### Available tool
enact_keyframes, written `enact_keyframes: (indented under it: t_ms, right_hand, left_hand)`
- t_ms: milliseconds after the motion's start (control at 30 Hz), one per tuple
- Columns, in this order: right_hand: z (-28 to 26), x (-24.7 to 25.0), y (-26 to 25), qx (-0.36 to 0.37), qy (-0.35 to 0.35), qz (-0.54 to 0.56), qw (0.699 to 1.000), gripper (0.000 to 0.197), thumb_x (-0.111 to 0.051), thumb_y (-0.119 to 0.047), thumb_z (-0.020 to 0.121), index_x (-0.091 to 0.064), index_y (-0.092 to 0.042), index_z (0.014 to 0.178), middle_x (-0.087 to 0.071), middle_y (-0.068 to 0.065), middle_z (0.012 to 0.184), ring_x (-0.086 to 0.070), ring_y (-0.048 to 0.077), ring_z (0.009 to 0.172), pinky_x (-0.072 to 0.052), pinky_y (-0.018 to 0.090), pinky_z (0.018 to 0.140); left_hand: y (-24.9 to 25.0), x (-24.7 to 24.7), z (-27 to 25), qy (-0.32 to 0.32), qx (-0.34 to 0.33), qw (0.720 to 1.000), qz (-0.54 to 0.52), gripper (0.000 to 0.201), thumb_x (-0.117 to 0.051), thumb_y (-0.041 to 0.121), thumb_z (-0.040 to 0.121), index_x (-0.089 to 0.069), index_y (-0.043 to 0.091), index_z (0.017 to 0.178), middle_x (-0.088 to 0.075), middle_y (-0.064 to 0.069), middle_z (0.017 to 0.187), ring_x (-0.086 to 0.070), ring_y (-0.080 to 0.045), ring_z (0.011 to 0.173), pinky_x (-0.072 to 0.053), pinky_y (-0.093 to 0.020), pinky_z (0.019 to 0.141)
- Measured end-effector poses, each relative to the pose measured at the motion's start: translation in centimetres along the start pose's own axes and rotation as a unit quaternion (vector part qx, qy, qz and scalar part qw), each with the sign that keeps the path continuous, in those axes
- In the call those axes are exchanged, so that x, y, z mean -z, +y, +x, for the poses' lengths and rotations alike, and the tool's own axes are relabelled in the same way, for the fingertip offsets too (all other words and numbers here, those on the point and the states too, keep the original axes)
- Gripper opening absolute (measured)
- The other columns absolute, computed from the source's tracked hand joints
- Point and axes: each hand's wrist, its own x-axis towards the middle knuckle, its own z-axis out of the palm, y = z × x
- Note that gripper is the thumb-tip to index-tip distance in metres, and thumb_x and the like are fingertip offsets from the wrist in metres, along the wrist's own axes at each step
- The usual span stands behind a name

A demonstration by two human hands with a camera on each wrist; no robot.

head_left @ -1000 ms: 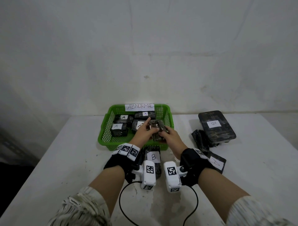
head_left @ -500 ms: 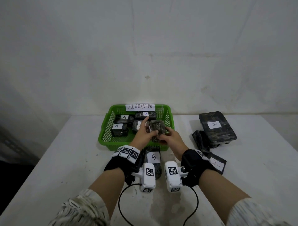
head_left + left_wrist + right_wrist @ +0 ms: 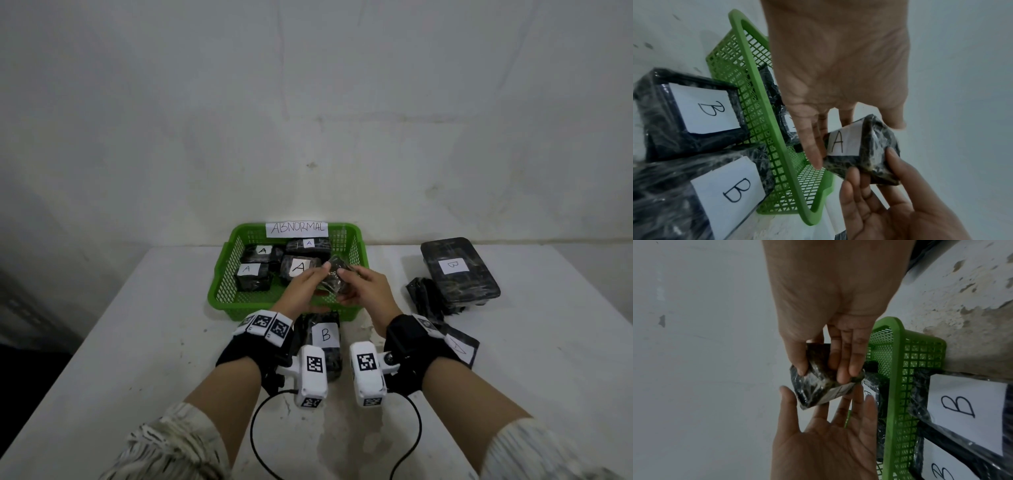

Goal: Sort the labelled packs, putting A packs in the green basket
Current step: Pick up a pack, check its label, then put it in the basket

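Note:
A small dark wrapped pack (image 3: 337, 279) with a white A label (image 3: 838, 142) hangs tilted over the near right part of the green basket (image 3: 224, 260). My right hand (image 3: 359, 287) pinches it between thumb and fingers (image 3: 846, 369). My left hand (image 3: 308, 284) lies flat against its other side, with straight fingers (image 3: 857, 402) that touch the pack and do not curl round it. Several A packs (image 3: 299, 267) lie in the basket, which has an "ABNORMAL" sign (image 3: 297, 228) on its far wall.
A B pack (image 3: 325, 335) lies on the white table (image 3: 137, 342) just in front of the basket, between my wrists. At the right sit a large B pack (image 3: 455, 270), a dark unlabelled pack (image 3: 424, 298) and a flat A pack (image 3: 460, 347). A wall stands close behind.
The pack has turned and tilted a little between my hands. Both hands stay over the basket's near right part.

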Motion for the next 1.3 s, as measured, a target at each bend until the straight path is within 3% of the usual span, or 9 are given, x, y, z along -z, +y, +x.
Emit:
enact_keyframes:
  t_ms: [133,267,533,700,800,900,1033,1167,1300]
  right_hand:
    - [-0.1,0.0,0.1,0.004,-0.002,-0.011,1.000,0.011,-0.062,-0.018,0.091,-0.068,-0.009,0.092,-0.063,0.003,0.063,-0.060,0.018,0.051,-0.054,0.023,0.052]
    - [-0.3,0.1,0.1,-0.013,-0.019,0.004,1.000,0.017,-0.062,-0.024,0.092,-0.067,-0.008,0.094,-0.065,0.003,0.065,-0.061,0.020,0.052,-0.054,0.027,0.053]
    - [0.3,0.1,0.1,-0.014,0.031,0.003,0.999,0.022,-0.060,-0.031,0.093,-0.065,-0.010,0.094,-0.066,0.007,0.080,-0.060,0.017,0.060,-0.049,0.026,0.051]
    - [1.7,0.3,0.6,-0.073,0.050,-0.130,0.988,0.043,-0.034,-0.053,0.098,-0.037,-0.023,0.129,-0.046,0.010,0.126,-0.055,0.024,0.102,-0.049,0.036,0.083]
    - [1.9,0.0,0.8,-0.068,0.029,-0.058,0.996,0.041,-0.038,-0.060,0.093,-0.038,-0.035,0.126,-0.040,0.011,0.137,-0.051,0.029,0.117,-0.050,0.048,0.095]
    - [1.3,-0.5,0.5,-0.059,-0.060,0.007,0.996,0.041,-0.047,-0.049,0.095,-0.042,-0.027,0.129,-0.053,0.003,0.127,-0.054,0.022,0.117,-0.052,0.035,0.089]
    - [1.4,0.1,0.9,-0.070,-0.109,0.042,0.991,0.070,-0.076,-0.039,0.073,-0.047,-0.016,0.133,-0.060,0.010,0.129,-0.059,0.022,0.113,-0.044,0.038,0.095]
    - [1.3,0.6,0.9,-0.100,-0.130,0.040,0.986,0.054,-0.074,-0.031,0.078,-0.053,-0.017,0.126,-0.066,0.007,0.111,-0.060,0.019,0.087,-0.043,0.030,0.072]
    - [1.3,0.4,1.2,-0.114,-0.047,-0.005,0.992,0.031,-0.057,-0.033,0.091,-0.059,-0.010,0.112,-0.058,0.006,0.087,-0.041,0.013,0.055,-0.030,0.024,0.051]
  left_hand:
    - [-0.1,-0.1,0.0,0.021,0.001,0.999,0.024,0.028,-0.056,0.027,0.091,-0.055,0.010,0.113,-0.058,-0.014,0.123,-0.055,-0.030,0.117,-0.051,-0.043,0.087]
    - [-0.1,-0.2,0.2,0.035,-0.017,0.998,0.056,0.014,-0.058,0.021,0.091,-0.056,0.013,0.102,-0.061,-0.010,0.108,-0.058,-0.027,0.108,-0.049,-0.042,0.090]
    - [-0.5,-0.8,0.0,0.001,-0.028,0.998,0.057,0.025,-0.061,0.021,0.089,-0.052,0.017,0.112,-0.059,-0.005,0.108,-0.058,-0.022,0.105,-0.049,-0.038,0.093]
    - [-0.6,-0.3,0.3,0.050,-0.085,0.987,0.129,0.021,-0.067,0.022,0.085,-0.053,0.016,0.099,-0.057,0.000,0.083,-0.059,-0.016,0.076,-0.052,-0.025,0.066]
    - [-0.3,0.2,0.9,0.090,-0.081,0.980,0.161,0.021,-0.069,0.033,0.083,-0.052,0.020,0.082,-0.061,-0.006,0.082,-0.061,-0.022,0.073,-0.053,-0.030,0.062]
    - [0.3,0.3,1.2,0.123,-0.057,0.988,0.080,0.024,-0.065,0.034,0.086,-0.053,0.016,0.096,-0.065,-0.013,0.087,-0.065,-0.022,0.065,-0.058,-0.034,0.061]
    - [1.2,0.5,0.4,0.088,-0.046,0.995,-0.029,0.020,-0.042,0.031,0.099,-0.051,0.015,0.106,-0.058,-0.009,0.064,-0.059,-0.016,0.048,-0.052,-0.028,0.052]
    - [1.2,1.0,0.3,0.067,-0.090,0.994,0.013,0.024,-0.036,0.017,0.101,-0.052,0.011,0.117,-0.065,-0.003,0.066,-0.054,-0.008,0.044,-0.040,-0.018,0.043]
    - [1.3,0.6,0.3,0.056,-0.103,0.991,0.070,0.023,-0.046,0.006,0.096,-0.054,0.007,0.118,-0.052,0.001,0.066,-0.041,-0.001,0.042,-0.032,-0.010,0.040]
